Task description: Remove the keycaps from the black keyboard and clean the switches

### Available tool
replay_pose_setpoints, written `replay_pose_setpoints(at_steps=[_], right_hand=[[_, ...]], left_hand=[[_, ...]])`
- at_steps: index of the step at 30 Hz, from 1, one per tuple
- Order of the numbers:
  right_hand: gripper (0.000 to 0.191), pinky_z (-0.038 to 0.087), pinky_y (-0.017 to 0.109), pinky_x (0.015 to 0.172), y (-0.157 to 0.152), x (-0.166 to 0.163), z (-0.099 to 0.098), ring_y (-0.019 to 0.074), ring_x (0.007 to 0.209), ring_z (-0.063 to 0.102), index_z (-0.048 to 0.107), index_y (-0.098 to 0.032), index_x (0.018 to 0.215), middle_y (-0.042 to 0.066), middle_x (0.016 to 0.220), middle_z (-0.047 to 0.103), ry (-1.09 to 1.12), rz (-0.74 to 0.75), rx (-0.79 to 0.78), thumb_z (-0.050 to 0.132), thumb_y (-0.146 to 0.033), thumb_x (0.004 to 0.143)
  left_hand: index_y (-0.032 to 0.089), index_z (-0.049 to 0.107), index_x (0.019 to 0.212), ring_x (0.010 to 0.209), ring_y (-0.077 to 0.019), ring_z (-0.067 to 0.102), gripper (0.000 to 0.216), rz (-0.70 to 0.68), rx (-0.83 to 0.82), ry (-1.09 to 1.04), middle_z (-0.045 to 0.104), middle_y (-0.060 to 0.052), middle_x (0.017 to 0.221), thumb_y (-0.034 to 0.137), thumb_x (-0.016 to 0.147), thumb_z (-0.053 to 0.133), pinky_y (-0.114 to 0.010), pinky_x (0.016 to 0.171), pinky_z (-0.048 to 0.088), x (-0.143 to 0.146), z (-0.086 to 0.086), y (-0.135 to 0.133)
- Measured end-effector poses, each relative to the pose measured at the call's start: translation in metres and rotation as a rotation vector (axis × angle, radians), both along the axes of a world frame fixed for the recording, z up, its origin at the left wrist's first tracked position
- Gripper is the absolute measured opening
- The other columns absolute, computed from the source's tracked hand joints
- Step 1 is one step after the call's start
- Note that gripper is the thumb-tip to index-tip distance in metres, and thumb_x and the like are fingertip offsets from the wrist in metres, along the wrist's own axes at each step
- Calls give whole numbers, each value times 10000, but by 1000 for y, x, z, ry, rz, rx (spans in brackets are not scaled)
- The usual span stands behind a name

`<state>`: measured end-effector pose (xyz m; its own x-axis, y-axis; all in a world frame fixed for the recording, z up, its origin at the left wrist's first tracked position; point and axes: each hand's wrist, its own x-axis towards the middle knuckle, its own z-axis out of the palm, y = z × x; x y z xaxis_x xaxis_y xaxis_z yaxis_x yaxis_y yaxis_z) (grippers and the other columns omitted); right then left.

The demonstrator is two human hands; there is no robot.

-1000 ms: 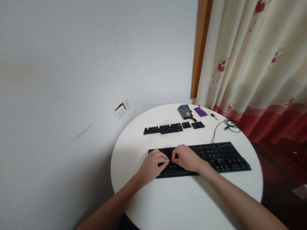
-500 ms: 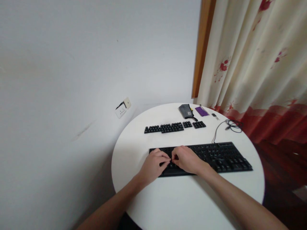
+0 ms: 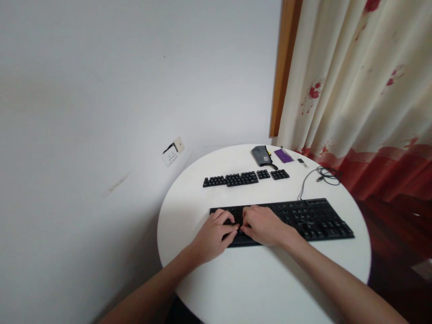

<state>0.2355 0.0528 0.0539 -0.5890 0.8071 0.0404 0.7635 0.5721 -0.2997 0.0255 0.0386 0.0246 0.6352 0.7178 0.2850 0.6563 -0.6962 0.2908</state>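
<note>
A black full-size keyboard [image 3: 324, 220] lies flat on the white table, with both hands over its left half. My left hand [image 3: 213, 234] rests at the left end, its fingers bent and its thumb and index tips close together on the keys. Beside it my right hand [image 3: 263, 224] is closed, fingers curled down and thumb tip brought to the fingertips. Anything between the fingertips of either hand is too small or hidden to make out. Behind the keyboard sit rows of loose black keycaps [image 3: 242, 179], in several blocks.
The round white table [image 3: 209, 288] stands against a wall. At its back lie a grey pouch [image 3: 260, 155], a purple cloth [image 3: 283, 155] and a small tool [image 3: 302, 163]. The keyboard's coiled cable [image 3: 329, 175] lies at the right, near a patterned curtain [image 3: 364, 112].
My left hand's thumb and index have shifted slightly on the keys, and its other fingers have curled apart from them. My right hand stays almost in place.
</note>
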Motion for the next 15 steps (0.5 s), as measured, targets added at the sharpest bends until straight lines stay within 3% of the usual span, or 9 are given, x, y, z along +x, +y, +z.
replay_pose_setpoints(at_steps=[4,8,12,15], right_hand=[[237,423,286,738,7,0,-5,222,880,661,730,-206,782,71,914,729,81,-21,-24,557,-326,891],[329,414,277,736,15,-4,-11,195,824,656,721,-204,798,60,885,727,204,-133,40,465,-338,955],[304,411,273,745,16,-8,-17,202,844,664,725,-200,839,66,895,738,217,-160,41,472,-323,954],[302,408,277,736,15,-10,-19,208,837,670,724,-205,833,61,886,745,202,-152,26,472,-318,953]], left_hand=[[236,751,884,943,-179,572,217,-56,-52,-34,655,-34,990,283,937,546,-345,885,454,-1,7,29],[205,725,1066,992,-186,591,222,157,56,-191,664,-54,1053,231,929,553,-341,934,460,2,10,93],[183,733,1071,1000,-232,567,224,278,175,-71,663,-69,1036,226,866,654,-385,949,454,5,1,148],[210,745,1053,980,-238,541,226,289,224,6,663,-58,1013,249,836,697,-381,913,461,4,-12,164]])
